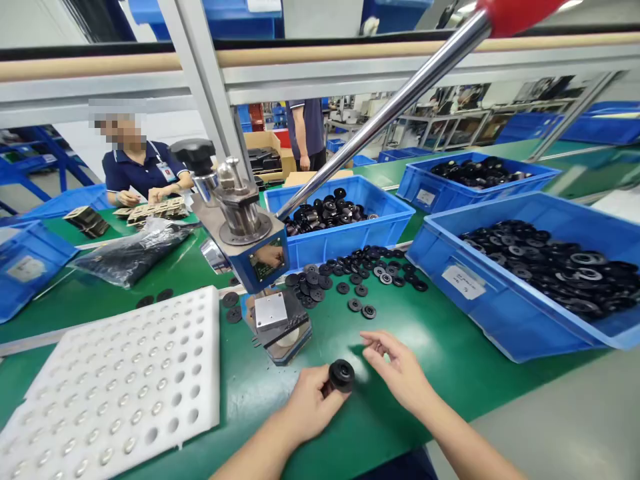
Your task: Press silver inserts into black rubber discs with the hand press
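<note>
My left hand (310, 403) is closed around a round black rubber part (342, 375), held just above the green table near its front edge. Beside it to the right, my right hand (397, 370) holds nothing; its fingers are loosely spread and reach toward the part. Directly ahead stands a small hand press (245, 237) with a long steel lever and red grip (510, 13). Its square metal die block (273, 312) sits just above my hands. Several loose black round parts (350, 280) lie scattered behind the press.
A white foam tray (115, 387) with small metal discs in its holes lies at left. Three blue bins (505, 300) of black parts stand at right and behind. A plastic bag (130, 253) lies at back left. A person in a dark polo (140, 170) works across the table; another stands behind.
</note>
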A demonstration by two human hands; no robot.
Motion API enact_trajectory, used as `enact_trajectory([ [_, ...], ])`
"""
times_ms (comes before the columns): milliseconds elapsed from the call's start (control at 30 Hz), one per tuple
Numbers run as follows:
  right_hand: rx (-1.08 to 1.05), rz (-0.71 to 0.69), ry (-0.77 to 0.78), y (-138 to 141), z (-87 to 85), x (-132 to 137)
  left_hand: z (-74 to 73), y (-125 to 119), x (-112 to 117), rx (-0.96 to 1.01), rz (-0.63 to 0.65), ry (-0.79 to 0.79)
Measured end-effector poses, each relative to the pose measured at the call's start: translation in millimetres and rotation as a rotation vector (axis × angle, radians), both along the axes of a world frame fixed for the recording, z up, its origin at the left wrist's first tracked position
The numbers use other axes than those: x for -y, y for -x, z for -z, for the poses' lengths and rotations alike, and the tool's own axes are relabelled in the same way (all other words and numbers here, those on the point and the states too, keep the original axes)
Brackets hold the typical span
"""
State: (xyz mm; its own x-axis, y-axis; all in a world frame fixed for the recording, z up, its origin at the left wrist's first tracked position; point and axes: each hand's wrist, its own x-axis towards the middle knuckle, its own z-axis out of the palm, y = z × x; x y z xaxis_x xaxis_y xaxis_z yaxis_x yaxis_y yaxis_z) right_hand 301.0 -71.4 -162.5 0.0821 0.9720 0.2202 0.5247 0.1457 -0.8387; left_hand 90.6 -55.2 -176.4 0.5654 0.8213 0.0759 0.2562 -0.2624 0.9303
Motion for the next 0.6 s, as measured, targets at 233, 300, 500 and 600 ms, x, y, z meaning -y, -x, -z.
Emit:
enact_trajectory([
  [233, 0.241, 0.080, -0.168, -7.3, 34.4, -9.3, 4.5, -1.8, 1.8, 0.064, -0.138, 0.174],
  [300, 0.332, 0.057, -0.214, -4.5, 34.2, -8.6, 3.0, -2.7, 3.6, 0.111, -0.177, 0.242],
  [500, 0.409, 0.069, -0.285, -3.9, 30.8, -6.4, -5.1, 1.5, 9.4, 0.231, -0.234, 0.349],
  [600, 0.429, 0.086, -0.318, -4.5, 32.2, -6.6, -5.3, 9.4, 14.1, 0.236, -0.280, 0.392],
])
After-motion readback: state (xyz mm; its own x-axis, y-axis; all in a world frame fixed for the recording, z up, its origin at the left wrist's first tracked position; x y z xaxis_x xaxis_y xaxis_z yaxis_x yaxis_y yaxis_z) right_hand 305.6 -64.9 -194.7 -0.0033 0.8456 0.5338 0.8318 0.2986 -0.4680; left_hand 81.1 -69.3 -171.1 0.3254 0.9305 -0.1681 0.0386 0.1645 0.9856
